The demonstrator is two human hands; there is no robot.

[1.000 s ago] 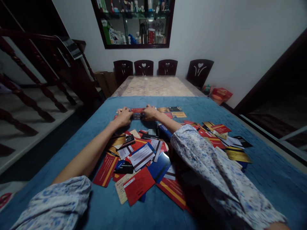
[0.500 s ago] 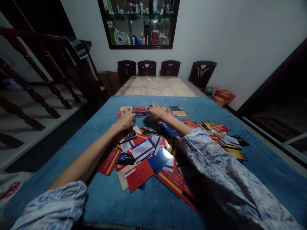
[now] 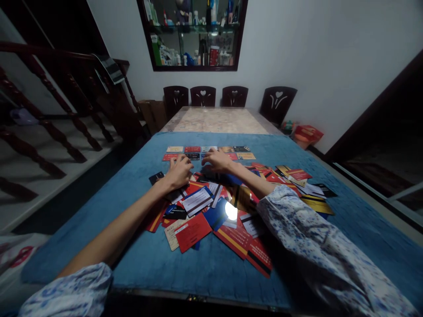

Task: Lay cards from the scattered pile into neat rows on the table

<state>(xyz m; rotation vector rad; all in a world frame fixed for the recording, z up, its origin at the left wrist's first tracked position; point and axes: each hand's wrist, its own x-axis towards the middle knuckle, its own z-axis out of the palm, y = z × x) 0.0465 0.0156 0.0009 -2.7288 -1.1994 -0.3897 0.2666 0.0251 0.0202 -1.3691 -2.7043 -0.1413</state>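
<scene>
Two neat rows of cards (image 3: 192, 149) on blue cloth (image 3: 132, 264). Big messy pile (image 3: 198, 200) on near side. Left hand (image 3: 180, 171) between rows and pile, fingers bent; can't tell if they pinch any card. Right hand (image 3: 216, 160) covers bit of rows, fingers curled down; can't tell if they hold anything. Smaller heap (image 3: 299, 174) off to right. Dark chairs (image 3: 235, 96) at back.

Heaped cards (image 3: 198, 202) block the middle; nearer cloth (image 3: 172, 277) lies open.
</scene>
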